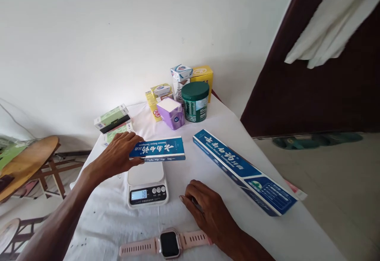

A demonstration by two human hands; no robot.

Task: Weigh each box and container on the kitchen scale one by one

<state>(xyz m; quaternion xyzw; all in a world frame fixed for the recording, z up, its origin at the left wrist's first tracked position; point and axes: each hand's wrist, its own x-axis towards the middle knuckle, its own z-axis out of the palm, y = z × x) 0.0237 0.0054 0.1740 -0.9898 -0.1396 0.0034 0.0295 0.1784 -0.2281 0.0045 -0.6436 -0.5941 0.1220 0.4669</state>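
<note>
My left hand (118, 154) grips the left end of a blue toothpaste box (158, 148) that lies across a small white kitchen scale (147, 184). The scale's display reads 78. To the right of the scale my right hand (208, 211) rests on the white tablecloth, fingers curled around a thin dark object I cannot make out. A longer blue toothpaste box (243, 171) lies diagonally to the right. A pink smartwatch (169, 244) lies flat near the front edge.
At the back of the table stand a green-lidded jar (195, 101), a purple box (171, 112), yellow boxes (203, 75) and small white cartons. Green-and-white boxes (113, 119) sit back left. A wooden stool (26, 162) stands left; a dark door is right.
</note>
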